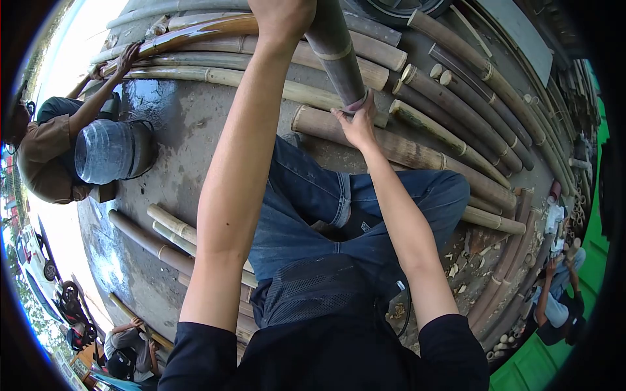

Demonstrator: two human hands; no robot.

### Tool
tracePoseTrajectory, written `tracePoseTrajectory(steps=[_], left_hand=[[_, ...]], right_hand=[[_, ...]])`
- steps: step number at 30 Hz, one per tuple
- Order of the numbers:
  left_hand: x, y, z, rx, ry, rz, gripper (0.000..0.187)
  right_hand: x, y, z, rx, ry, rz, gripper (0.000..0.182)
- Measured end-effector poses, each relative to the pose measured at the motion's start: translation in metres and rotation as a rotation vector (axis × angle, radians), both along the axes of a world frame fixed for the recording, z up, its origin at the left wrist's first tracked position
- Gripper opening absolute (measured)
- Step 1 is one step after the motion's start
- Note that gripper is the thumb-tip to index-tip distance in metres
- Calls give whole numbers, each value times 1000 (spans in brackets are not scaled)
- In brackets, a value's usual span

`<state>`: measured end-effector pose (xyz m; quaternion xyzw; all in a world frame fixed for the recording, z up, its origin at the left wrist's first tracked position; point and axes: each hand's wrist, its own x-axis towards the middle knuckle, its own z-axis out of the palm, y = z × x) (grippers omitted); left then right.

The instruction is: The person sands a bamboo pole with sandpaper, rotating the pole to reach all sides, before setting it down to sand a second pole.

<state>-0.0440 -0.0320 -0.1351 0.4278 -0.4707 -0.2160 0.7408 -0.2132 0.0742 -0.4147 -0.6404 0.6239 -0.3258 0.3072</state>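
A thick dark green-brown bamboo pole (339,62) slants down from the top edge toward my lap, with a pale ring at its joint. My right hand (358,124) is closed around its near end, the thumb on one side and fingers on the other. Something reddish shows at that end, too small to name. At the top edge, my left hand (283,14) is beside the pole's upper part. Its fingers are cut off by the frame, so their grip is hidden. Below my right hand lies another bamboo pole (326,127) on the ground.
Many bamboo poles (450,94) cover the ground ahead and to the right. At left a person's hand (128,57) rests on a wet, shiny bamboo pole (202,29), near a clear plastic water jug (107,150). Other people sit at lower left and far right. Shavings (479,260) litter the ground.
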Motion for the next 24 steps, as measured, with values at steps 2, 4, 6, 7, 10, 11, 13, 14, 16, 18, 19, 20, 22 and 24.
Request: tracePoseTrajectory(steps=[2,4,6,7,10,11,13,14,16,18,19,20,22,24], left_hand=[[-2,2,0,-35,-21,0,49],[-4,1,-2,-82,-37,-9,50],[-6,1,-1,-101,-91,60,50],[-7,3,0,-89,-81,48,51],[-7,5,1,-64,-76,59,52],[-6,5,1,-46,-58,25,52],[0,6,1,-32,-68,-7,51],[4,4,-2,-7,-78,-45,50],[13,1,-10,26,-58,-156,51],[18,0,-13,-59,-6,-354,49],[20,0,-15,-88,-38,-452,52],[22,2,-14,-91,-30,-448,52],[28,7,-13,57,29,-654,58],[38,3,-18,198,-79,-687,65]], right_hand=[[13,-4,19,-66,17,-21,118],[24,-12,43,-195,59,-14,114],[32,-21,68,-273,-1,-3,111],[36,-26,80,-285,-1,-2,111],[44,-42,111,-406,-50,58,108],[45,-48,120,-365,-110,99,108],[48,-55,136,-332,-172,148,109],[49,-56,146,-370,-142,163,108],[49,-60,165,-409,-114,184,108],[45,-63,178,-396,-74,229,107],[41,-69,180,-454,-63,283,106],[37,-72,184,-453,-55,289,106],[29,-78,194,-363,-174,401,106],[23,-79,214,-412,-158,421,105]])
